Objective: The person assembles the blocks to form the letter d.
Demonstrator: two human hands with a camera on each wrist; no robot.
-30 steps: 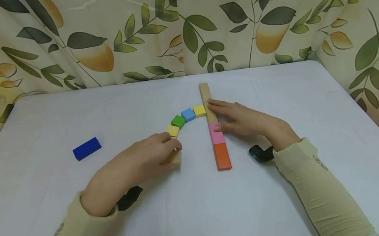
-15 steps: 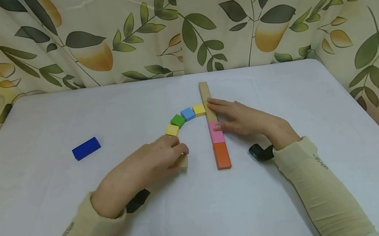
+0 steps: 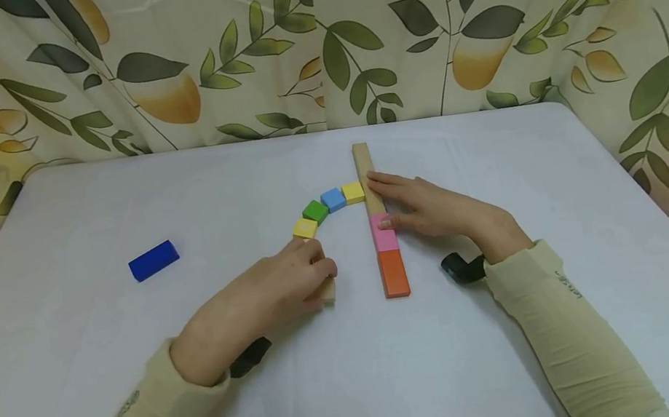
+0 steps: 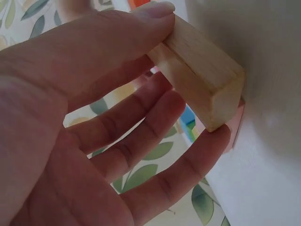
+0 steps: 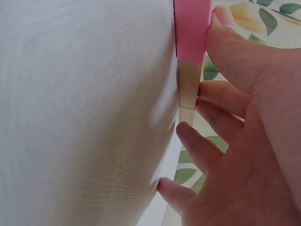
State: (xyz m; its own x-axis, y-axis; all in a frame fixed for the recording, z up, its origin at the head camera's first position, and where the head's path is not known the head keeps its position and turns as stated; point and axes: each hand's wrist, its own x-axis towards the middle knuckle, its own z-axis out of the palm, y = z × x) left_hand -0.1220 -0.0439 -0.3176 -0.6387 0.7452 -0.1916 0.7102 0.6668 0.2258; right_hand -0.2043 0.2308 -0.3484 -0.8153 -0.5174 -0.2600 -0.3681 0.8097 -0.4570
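Observation:
My left hand (image 3: 279, 277) pinches a plain wooden block (image 4: 207, 61) between thumb and fingers, low over the white table. Just beyond that block, the left wrist view shows part of a pale pink block (image 4: 239, 123), mostly hidden by the fingers. A curve of small blocks leads away from the left hand: yellow (image 3: 305, 228), green (image 3: 315, 211), light blue (image 3: 333, 200) and another yellow (image 3: 353, 193). The last meets a straight row of plain wood (image 3: 362, 159), pink (image 3: 385, 237) and orange (image 3: 394, 274) blocks. My right hand (image 3: 437, 207) rests against this row, fingers extended.
A dark blue block (image 3: 154, 261) lies apart on the left of the white table (image 3: 275, 410). Behind the table's far edge hangs a leaf-and-fruit patterned cloth (image 3: 255, 52).
My left hand has shifted right and nearer to me with the wooden block, mostly in the first half second. My right hand stays at the straight row.

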